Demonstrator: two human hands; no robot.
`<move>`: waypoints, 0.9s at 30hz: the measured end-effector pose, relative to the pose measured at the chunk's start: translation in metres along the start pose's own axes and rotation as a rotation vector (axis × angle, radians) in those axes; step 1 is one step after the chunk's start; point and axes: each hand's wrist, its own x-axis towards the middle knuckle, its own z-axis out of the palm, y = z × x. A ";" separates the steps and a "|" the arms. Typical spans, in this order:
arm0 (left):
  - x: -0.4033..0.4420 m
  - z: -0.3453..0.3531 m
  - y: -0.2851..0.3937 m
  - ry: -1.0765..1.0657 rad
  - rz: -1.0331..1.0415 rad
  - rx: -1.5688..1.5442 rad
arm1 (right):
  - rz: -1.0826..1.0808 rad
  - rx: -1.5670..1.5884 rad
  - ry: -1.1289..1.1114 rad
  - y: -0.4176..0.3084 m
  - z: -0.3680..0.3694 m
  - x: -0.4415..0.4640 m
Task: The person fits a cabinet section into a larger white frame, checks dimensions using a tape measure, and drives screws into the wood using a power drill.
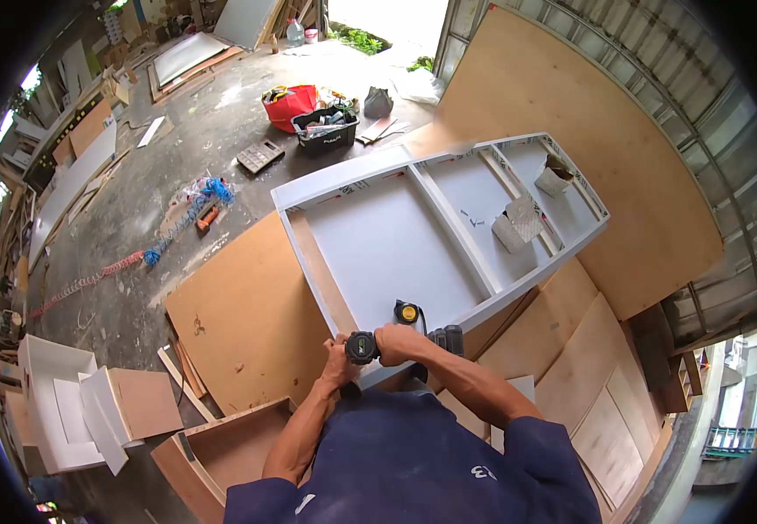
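Observation:
My right hand is wrapped round a black cordless drill, held at the near edge of a white cabinet frame. Close to the drill's left side, my left hand has its fingers closed at the frame's near left corner; what they hold is too small to make out. A black and yellow tape measure lies inside the frame, just beyond my right hand. Two small boxes stand on the frame's far right part, with a few loose screws to their left.
Plywood sheets lie under and around the frame; a large one leans at the right. White box parts and an open wooden box are at the lower left. A black tool crate, red bag and coiled hose lie beyond.

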 end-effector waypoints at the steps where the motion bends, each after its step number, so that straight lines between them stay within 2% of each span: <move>1: 0.003 0.001 -0.001 0.002 0.007 0.004 | 0.008 0.002 -0.005 0.000 0.001 0.001; 3: 0.002 0.000 0.004 0.063 -0.032 -0.052 | -0.003 -0.004 -0.020 0.000 0.000 0.005; 7: 0.001 -0.001 0.002 0.035 -0.068 -0.124 | 0.006 -0.014 -0.012 -0.003 0.002 0.007; 11: -0.002 0.008 -0.008 0.083 -0.036 -0.152 | 0.039 -0.008 -0.118 -0.001 -0.002 0.013; 15: 0.001 -0.002 0.003 0.085 -0.029 -0.145 | 0.053 -0.011 -0.126 -0.001 0.003 0.012; 17: 0.003 -0.005 0.006 0.072 -0.035 -0.111 | 0.010 -0.033 -0.015 -0.004 0.002 0.007; 20: 0.005 -0.006 0.009 0.085 -0.071 -0.140 | 0.031 -0.010 -0.012 0.002 0.010 0.014; 22: 0.003 -0.010 0.005 -0.051 -0.086 -0.132 | 0.065 0.031 -0.051 0.002 0.008 0.011; 26: 0.004 -0.010 0.004 -0.050 -0.142 -0.166 | 0.033 0.030 -0.070 0.006 0.006 0.010; 27: 0.003 -0.012 0.010 0.023 -0.122 -0.201 | 0.023 0.036 -0.056 0.007 0.006 0.009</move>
